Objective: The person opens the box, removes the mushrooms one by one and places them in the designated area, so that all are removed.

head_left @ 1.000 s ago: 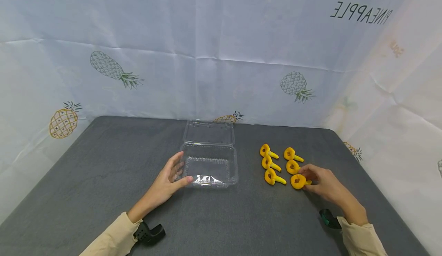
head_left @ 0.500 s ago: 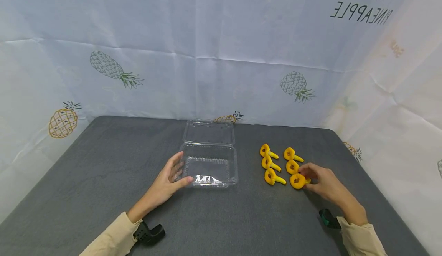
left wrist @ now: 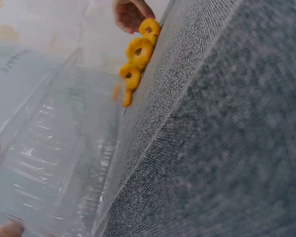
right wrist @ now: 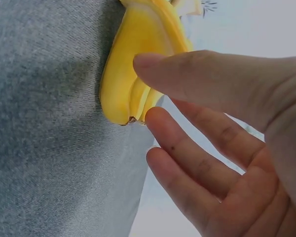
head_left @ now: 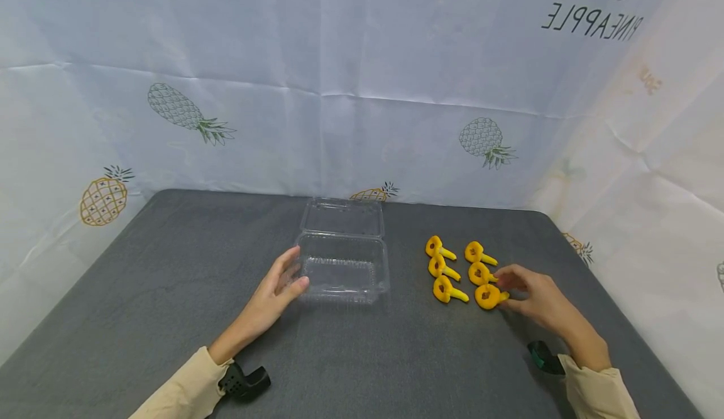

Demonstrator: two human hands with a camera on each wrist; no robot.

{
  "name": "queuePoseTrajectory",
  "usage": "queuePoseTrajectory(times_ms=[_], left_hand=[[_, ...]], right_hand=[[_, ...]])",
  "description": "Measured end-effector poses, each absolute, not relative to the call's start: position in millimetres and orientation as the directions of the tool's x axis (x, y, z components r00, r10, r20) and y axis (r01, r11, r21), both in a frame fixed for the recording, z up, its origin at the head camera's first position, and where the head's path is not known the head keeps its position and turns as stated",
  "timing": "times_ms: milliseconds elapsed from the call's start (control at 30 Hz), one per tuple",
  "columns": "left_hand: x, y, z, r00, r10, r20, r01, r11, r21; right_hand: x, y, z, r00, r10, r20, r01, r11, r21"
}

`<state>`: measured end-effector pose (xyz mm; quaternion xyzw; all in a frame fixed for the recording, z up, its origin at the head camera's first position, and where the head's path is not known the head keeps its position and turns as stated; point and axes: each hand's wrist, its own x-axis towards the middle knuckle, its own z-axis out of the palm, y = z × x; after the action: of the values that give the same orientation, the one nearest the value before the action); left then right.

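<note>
A clear plastic clamshell container point(head_left: 342, 262) lies with its lid point(head_left: 342, 217) folded back, away from me. My left hand point(head_left: 270, 299) grips its near left corner, fingers along the left wall and thumb over the front corner. To the right, several yellow mushrooms point(head_left: 443, 289) lie in two columns, stems pointing right. My right hand point(head_left: 537, 296) is at the near right mushroom point(head_left: 486, 296), thumb and forefinger spread either side of its stem. In the right wrist view the thumb overlaps the yellow mushroom point(right wrist: 133, 64) and the other fingers are loosely bent, apart from it.
The dark grey table point(head_left: 384, 369) has rounded far corners. Directly behind it hangs a pale curtain point(head_left: 351, 48) printed with pineapples. Black wrist cameras show under the left wrist point(head_left: 244, 382) and right wrist point(head_left: 544, 357).
My right hand has drawn back slightly to the right, showing more of the mushroom stems. My left thumb has shifted up and left, and the container's near edge sits slightly farther away.
</note>
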<state>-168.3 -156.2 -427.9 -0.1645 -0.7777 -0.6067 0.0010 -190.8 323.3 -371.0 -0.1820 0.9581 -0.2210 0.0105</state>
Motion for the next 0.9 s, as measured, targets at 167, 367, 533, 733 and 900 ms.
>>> queuePoseTrajectory(times_ms=[167, 367, 533, 733, 900], left_hand=[[-169, -156, -426, -0.95, 0.241, 0.2, 0.25, 0.198, 0.948], [-171, -157, -426, -0.947, 0.223, 0.231, 0.276, 0.197, 0.941], [-172, -157, -425, -0.949, 0.213, 0.232, 0.276, 0.208, 0.938], [-174, -159, -421, -0.957, 0.184, 0.223, 0.261, 0.222, 0.939], [-179, -164, -418, -0.963, 0.158, 0.219, 0.251, 0.217, 0.943]], right_hand=[[-191, 323, -369, -0.932, -0.356, 0.066, -0.349, 0.835, -0.425], [-192, 321, -368, -0.931, -0.357, 0.071, -0.352, 0.831, -0.432], [-191, 318, -363, -0.928, -0.363, 0.089, -0.366, 0.832, -0.418], [-192, 314, -359, -0.914, -0.368, 0.17, -0.405, 0.832, -0.38], [-199, 300, -349, -0.926, -0.325, 0.193, -0.377, 0.835, -0.402]])
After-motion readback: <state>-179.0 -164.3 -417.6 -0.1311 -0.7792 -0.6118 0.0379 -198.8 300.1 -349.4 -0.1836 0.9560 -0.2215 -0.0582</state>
